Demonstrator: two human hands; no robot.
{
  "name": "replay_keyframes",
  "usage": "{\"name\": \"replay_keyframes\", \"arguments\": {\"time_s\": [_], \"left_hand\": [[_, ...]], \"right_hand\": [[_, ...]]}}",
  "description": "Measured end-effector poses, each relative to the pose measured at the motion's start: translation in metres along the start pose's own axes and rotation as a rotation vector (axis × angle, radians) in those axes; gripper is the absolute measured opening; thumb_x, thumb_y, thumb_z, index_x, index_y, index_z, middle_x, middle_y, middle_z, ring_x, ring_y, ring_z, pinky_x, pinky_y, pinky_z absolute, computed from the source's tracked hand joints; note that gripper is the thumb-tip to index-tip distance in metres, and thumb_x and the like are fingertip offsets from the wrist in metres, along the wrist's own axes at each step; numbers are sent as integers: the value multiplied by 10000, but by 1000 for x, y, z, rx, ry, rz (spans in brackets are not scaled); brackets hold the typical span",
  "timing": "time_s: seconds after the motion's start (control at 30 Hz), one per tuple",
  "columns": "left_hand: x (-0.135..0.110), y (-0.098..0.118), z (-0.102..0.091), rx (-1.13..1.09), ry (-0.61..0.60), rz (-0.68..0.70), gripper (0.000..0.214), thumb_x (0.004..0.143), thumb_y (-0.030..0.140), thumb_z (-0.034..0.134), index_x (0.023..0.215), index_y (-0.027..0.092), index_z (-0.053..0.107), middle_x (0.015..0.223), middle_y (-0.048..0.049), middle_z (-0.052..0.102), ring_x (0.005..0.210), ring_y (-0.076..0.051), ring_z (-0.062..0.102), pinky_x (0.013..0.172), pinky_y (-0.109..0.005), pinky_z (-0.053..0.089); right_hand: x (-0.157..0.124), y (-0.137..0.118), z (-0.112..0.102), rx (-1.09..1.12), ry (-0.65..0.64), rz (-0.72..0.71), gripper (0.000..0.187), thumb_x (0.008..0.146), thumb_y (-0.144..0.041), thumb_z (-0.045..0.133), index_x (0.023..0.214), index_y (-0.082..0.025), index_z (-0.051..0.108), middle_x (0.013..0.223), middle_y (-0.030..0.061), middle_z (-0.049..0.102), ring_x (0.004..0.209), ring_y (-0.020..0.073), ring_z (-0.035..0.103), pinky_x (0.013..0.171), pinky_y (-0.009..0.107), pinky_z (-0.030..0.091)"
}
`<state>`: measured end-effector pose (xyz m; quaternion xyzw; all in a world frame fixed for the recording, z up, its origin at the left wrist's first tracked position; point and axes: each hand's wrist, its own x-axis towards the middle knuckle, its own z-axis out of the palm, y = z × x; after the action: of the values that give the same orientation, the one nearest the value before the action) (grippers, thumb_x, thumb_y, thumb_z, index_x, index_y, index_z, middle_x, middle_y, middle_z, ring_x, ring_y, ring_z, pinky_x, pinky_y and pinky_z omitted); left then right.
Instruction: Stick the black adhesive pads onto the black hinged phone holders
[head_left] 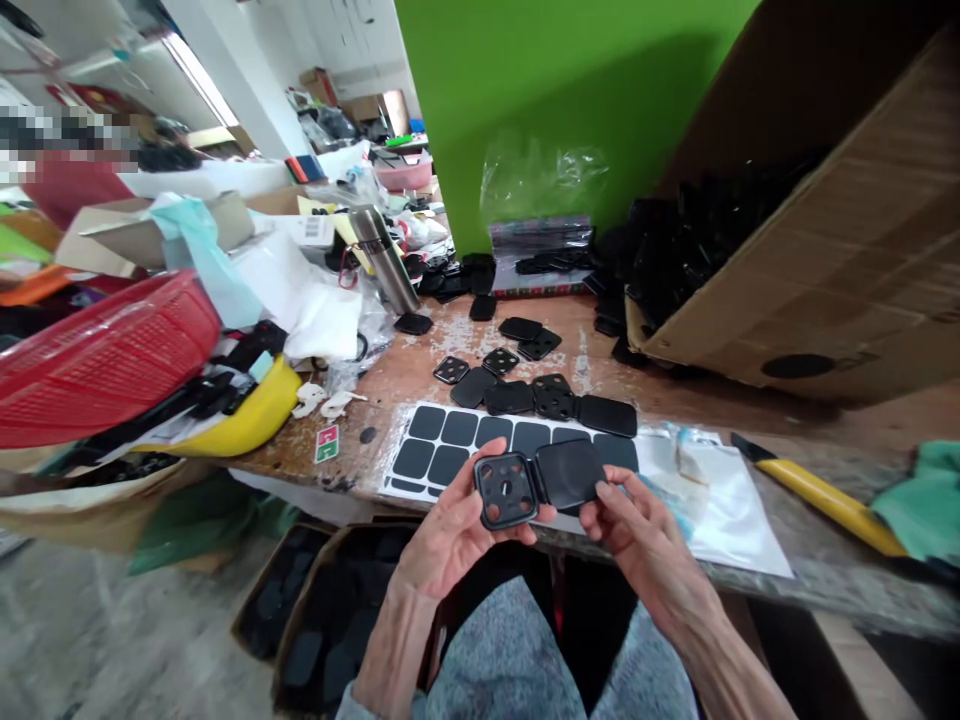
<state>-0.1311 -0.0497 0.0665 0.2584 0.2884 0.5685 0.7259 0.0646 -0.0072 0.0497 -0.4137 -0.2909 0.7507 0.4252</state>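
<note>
Between my hands is a black hinged case [570,474], spread open above the table's front edge. My left hand [442,535] grips its left half, a rounded square frame with several round holes. On the right half, a flat dark panel, the fingers of my right hand [645,525] pinch the outer edge. Beneath lies a white sheet of dark rounded-square stickers [457,428], partly covered by the case and hands. Just behind the sheet, several similar black pieces [553,396] lie scattered, some with holes and some plain.
At right a tilted cardboard box [810,240] holds many black pieces. A yellow-handled cutter [825,500] and green cloth [922,500] lie near it. A steel flask [384,262] stands behind left, beside a red basket [105,350]. Boxes of dark pieces [330,620] sit below the table.
</note>
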Motion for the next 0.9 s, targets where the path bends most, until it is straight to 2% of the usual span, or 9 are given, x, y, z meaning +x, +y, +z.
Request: {"name": "replay_keyframes", "arguments": {"time_s": [0.13,0.23,0.37,0.43,0.53,0.63,0.7,0.77,0.9], "left_hand": [[7,-5,10,-32,110,64,486,820,441,505,1269,265,440,1027,-92,614,828,-234,625,653,-304,456],[14,-6,21,13,345,196,517,762,357,616,1251,277,470,902,-35,614,722,-144,589,602,-241,449],[19,2,21,30,611,87,452,730,259,642,1173,252,557,760,13,607,519,-61,498,484,-178,435],[18,7,13,9,656,3,449,709,256,655,1151,253,578,652,38,586,438,-39,440,454,-158,432],[14,10,4,0,696,-68,402,722,296,652,1119,258,604,416,96,404,352,-15,342,465,-125,434],[10,7,4,-5,699,-99,382,728,369,648,1081,224,624,416,106,377,321,9,271,378,-89,340],[11,5,8,2,679,-84,389,726,377,651,1073,203,621,526,91,488,330,21,283,342,-94,293],[14,5,14,8,655,-73,383,737,372,641,1077,198,611,660,56,581,407,1,423,393,-106,357],[20,14,27,38,619,-47,298,751,338,629,977,144,618,850,-53,658,797,-154,623,682,-226,496]], "right_hand": [[0,11,12,76,7,-31,273,790,-354,609,922,-199,427,630,13,631,543,86,514,551,179,399],[-2,20,25,62,-13,-114,230,826,-370,554,911,-205,417,651,5,629,576,105,551,582,215,432],[-6,8,16,-511,-5,-284,223,887,-397,416,950,-198,495,733,28,630,604,139,567,613,281,456],[-8,-11,-12,-903,137,-465,229,901,-343,385,1002,-195,529,865,61,626,757,172,578,711,315,453],[-6,-45,-79,-1436,486,-698,251,888,-212,345,1042,-160,537,986,112,597,933,230,524,829,391,401],[6,-64,-152,-1974,707,-627,304,832,-161,376,1095,-136,527,1071,152,577,943,301,495,761,454,387],[17,-67,-186,-2169,707,-577,339,804,-162,406,1128,-126,500,993,141,595,886,308,511,716,457,379],[24,-67,-205,-2236,685,-563,325,792,-135,401,1101,-134,502,908,114,592,826,288,533,719,464,369],[25,-71,-210,-2219,608,-594,265,790,-117,384,1026,-137,504,824,102,545,754,262,549,684,420,402]]}}
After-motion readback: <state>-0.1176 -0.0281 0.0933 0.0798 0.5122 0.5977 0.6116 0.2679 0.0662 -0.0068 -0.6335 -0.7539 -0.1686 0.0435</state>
